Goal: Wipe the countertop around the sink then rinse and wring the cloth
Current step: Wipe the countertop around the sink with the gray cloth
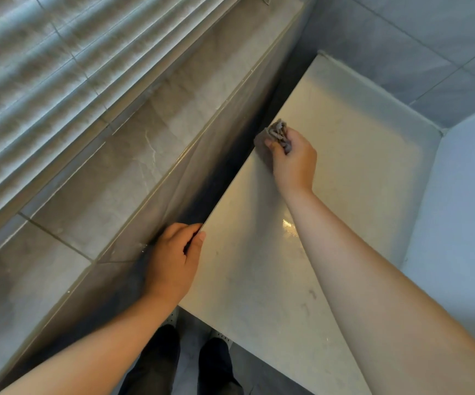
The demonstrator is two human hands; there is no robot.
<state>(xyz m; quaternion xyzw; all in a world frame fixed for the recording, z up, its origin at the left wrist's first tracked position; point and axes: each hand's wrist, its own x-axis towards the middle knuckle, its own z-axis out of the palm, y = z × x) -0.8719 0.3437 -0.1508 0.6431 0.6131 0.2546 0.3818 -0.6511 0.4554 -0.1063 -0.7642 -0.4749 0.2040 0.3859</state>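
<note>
the right hand [293, 158] holds a gray cloth [276, 135]. its grip is tight round the cloth, with the thumb and fingers squeezing it into a bunch. the cloth sticks out of the hand at 11 o'clock and touches the pale table [358, 143]. it sits at the table's side, just beside the dark wall [230, 172].

the left hand [176, 258] is at 7 o'clock from the cloth, well apart from it. it rests where the table meets the wall. its grip is loose: the fingers curl a little and hold nothing, and the thumb lies on the table.

a shiny wet spot [289, 226] is on the table between the two hands, near the right arm.

above the wall is a gray stone ledge [116, 166]. at 10 o'clock from the ledge hang blinds [45, 67].

at 6 o'clock, under the table's front edge, two legs [159, 360] in dark pants show.
</note>
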